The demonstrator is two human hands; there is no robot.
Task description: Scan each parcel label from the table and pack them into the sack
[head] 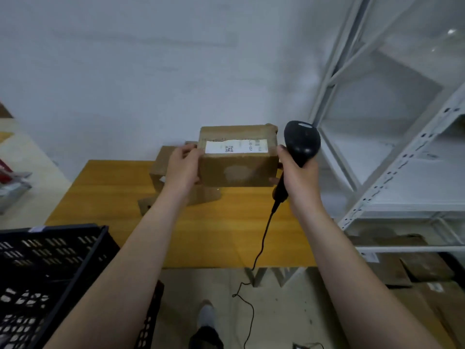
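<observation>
Held a brown cardboard box [239, 170] up over the far edge of the counter [113, 197], with a white label [235, 146] along its top face and a small square code printed on it. Gripped the box's left end in the left hand [182, 170], thumb on top beside the label, fingers curled round the end. Wrapped the right hand [299, 172] tight round the handle of a black scanner [302, 139], upright above the counter's far right part and just beside the box's right end; could not tell whether that hand touched the box. Trailed a thin black cable [261, 243] from the scanner's handle down past the counter's near edge to the floor. Had other cardboard boxes [158, 170] on the counter's far part, low behind the left hand and partly hidden by it. Stood a black slotted crate [50, 260] off the counter's near left corner. Had white metal shelving [402, 172] to the right of the counter, with flattened cardboard [415, 268] on the floor under it. Showed one shoe [207, 316] on the floor below the counter's near edge.
</observation>
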